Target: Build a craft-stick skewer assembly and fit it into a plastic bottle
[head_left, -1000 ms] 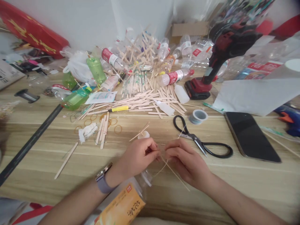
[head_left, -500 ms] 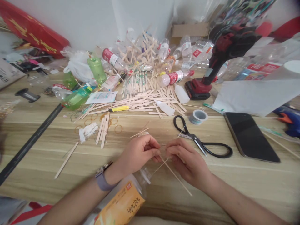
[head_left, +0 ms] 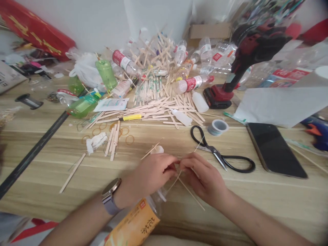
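In the head view, the left hand (head_left: 151, 174) and the right hand (head_left: 205, 176) met at their fingertips. The left hand pinched one of two thin sticks (head_left: 192, 194), and the right hand pinched the other. The sticks crossed just below the fingers, and the held parts were hidden. One stick poked up past the right hand, in front of the scissors (head_left: 216, 155). A white round thing (head_left: 160, 149) was half hidden behind the left hand. The left arm covered part of a bottle (head_left: 138, 218), and the bottom of the view cut it off. A blue tool (head_left: 317, 135) was blurry and cut off at the right.

The scissors lay near the right hand, with a tape roll (head_left: 221, 128) just behind and a phone (head_left: 276, 150) to their right. Flat sticks (head_left: 151, 113) were heaped farther back, and a drill (head_left: 220, 97) stood beside them. A black bar (head_left: 36, 150) slanted across the left side. Bare table (head_left: 258, 201) spread between the right arm and the phone.
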### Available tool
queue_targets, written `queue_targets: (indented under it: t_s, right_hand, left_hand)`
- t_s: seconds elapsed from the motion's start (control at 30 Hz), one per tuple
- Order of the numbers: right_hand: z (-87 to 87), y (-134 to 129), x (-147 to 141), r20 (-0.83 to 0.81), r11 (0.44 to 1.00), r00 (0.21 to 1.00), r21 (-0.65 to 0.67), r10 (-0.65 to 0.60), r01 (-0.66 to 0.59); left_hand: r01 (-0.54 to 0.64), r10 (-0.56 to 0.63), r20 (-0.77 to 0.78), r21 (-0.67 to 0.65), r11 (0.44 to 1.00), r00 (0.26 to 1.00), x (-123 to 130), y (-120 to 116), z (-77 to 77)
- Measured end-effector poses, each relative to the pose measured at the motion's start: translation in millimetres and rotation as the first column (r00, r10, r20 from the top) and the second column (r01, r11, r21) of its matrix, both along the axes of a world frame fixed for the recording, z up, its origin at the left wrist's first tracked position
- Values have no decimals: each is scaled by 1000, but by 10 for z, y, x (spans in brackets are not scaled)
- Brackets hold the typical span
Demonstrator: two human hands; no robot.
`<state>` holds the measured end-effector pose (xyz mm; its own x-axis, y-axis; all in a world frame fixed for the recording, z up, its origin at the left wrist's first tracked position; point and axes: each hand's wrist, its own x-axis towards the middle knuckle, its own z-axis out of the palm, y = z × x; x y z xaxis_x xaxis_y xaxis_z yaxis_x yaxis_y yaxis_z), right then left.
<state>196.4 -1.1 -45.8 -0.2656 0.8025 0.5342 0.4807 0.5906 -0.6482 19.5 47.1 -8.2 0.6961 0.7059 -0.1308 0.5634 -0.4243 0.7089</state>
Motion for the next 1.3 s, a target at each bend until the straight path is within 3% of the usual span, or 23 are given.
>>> queue_targets:
  t_s: [0.17,0.43,0.63,0.73,0.93,1.3]
  right_hand:
    - [-7,-22,-26,22,999,1000,42,-6,5]
    - [13,-20,-1,22,999,1000,46,15,-16]
    - [-3,-10,23,54,992,992,-60,-111,114]
    - [-6,-11,20,61,993,996,-92,-70,75]
    - [5,-21,-12,65,995,997,-86,-52,57]
    - [-13,-22,-27,138,999,989,-10,-47,49]
  left_hand:
    - [-66,66,-34,-10,998,997,24,-23,21]
    - [-187,205,88,-179,966,975,7,-31,15]
    - [-186,344,230,-515,837,910,-50,4,-130]
    - [-163,371,260,-580,798,891,-52,20,-148]
    - [-196,370,219,-555,808,903,-34,20,-125]
    - [-240,286,119,-301,923,951,-42,19,-145]
